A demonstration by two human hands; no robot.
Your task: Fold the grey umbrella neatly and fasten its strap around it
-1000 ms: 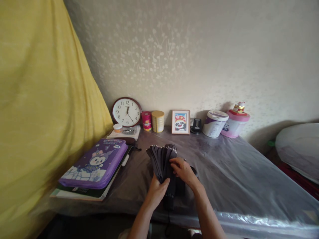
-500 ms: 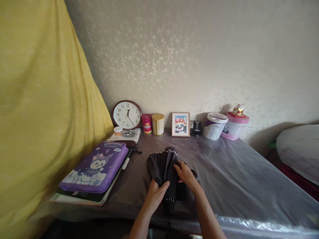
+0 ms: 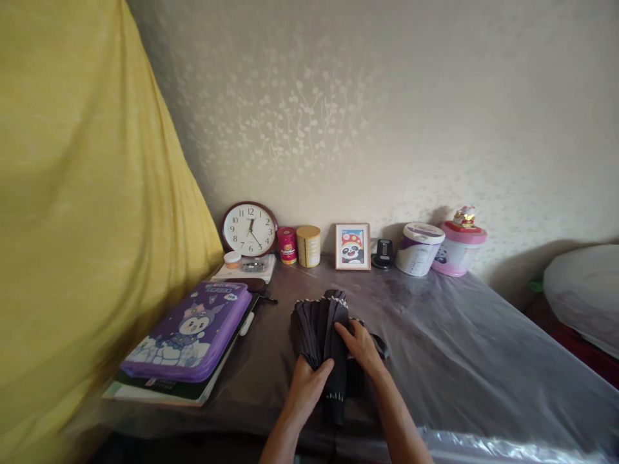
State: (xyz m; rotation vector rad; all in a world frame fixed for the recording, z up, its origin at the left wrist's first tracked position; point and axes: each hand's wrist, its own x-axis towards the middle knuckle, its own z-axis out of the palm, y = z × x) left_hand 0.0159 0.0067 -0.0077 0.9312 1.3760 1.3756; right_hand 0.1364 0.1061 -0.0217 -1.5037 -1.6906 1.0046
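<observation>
A black folding umbrella (image 3: 316,325), its cloth bunched in loose pleats with a pale patterned edge, lies over the near part of the table with its handle end toward me. My left hand (image 3: 309,379) is closed around its left side, thumb lying across the cloth. On the right side, my right hand (image 3: 358,341) pinches a fold of the cloth between thumb and fingers; some of those fingers are hidden behind the fabric. Another dark flap of cloth sticks out to the right beyond that hand.
On the left, a purple cartoon case (image 3: 191,332) lies on books beside a yellow curtain (image 3: 87,193). Along the wall stand a clock (image 3: 250,229), a red can (image 3: 287,246), a yellow can (image 3: 308,246), a picture frame (image 3: 353,247), a black device (image 3: 383,252) and two tubs (image 3: 420,250).
The view has tilted slightly, so everything sits a little lower and further right. Both hands stay on the umbrella, and its pleats have shifted only slightly.
</observation>
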